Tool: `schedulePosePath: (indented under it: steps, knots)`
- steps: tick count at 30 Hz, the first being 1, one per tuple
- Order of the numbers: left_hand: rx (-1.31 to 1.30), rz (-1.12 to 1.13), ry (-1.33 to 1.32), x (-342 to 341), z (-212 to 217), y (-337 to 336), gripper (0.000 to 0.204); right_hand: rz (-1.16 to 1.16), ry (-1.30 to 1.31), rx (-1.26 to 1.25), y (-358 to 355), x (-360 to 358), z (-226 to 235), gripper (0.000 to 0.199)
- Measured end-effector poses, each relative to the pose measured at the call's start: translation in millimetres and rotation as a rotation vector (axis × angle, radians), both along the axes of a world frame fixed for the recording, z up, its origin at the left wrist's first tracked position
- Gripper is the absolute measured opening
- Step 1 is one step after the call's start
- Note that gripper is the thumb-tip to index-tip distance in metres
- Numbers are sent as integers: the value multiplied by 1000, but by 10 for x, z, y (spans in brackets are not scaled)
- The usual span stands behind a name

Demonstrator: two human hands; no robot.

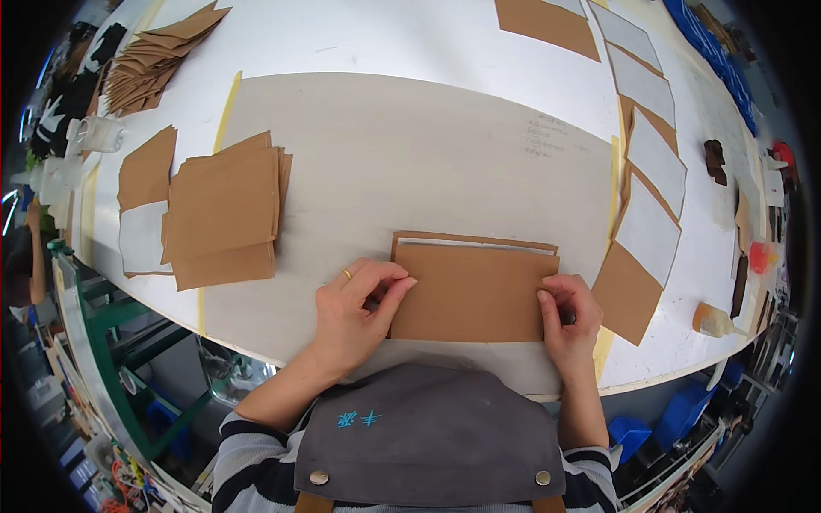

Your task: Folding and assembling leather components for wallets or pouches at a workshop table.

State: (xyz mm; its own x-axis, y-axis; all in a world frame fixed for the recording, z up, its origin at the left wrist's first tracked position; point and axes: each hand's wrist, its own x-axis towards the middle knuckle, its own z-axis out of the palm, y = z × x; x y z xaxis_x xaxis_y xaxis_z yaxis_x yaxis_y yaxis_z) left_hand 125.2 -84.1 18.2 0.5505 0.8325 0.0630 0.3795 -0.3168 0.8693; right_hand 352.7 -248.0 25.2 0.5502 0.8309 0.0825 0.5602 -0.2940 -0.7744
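Note:
A brown rectangular panel (475,295), like leather or card, lies before me on the grey mat (385,154). Along its far edge shows another brown layer with a white strip between the two. My left hand (359,303), a ring on one finger, pinches the panel's left edge near the upper corner between thumb and fingertips. At the opposite side, my right hand (571,321) grips the right edge the same way, thumb on top. The undersides of the layers are hidden.
Left of the mat's middle sits a stack of brown panels (224,209), with a fanned pile (158,64) farther back. Brown-and-white pieces (643,227) overlap in a row on the right. A small bottle (711,320) stands near the right edge; a green metal frame (111,316) is at lower left.

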Motion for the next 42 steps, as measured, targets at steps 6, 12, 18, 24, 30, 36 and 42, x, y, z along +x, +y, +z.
schedulePosePath:
  steps: [6,12,18,24,30,36,42]
  knots:
    - [15,13,27,54,46,28,11,1,37,-45,43,29,18,15]
    - [33,7,68,81,70,39,12,-4,23,-46,46,32,31,15]
    - [31,21,49,76,6,41,17,-6,7,-81,63,34,41,17]
    - [-27,20,-43,11,54,-52,27,43,-97,99,-106,-14,-51,26]
    - [-178,-23,-134,-204,135,-62,21,-58,92,36,-323,-49,53,30]
    - [-219,-90,-85,-218,109,-122,16,39,75,102,-310,-58,40,17]
    - [-166,-153,-102,-251,113,-151,65,306,-113,93,-423,-7,101,21]
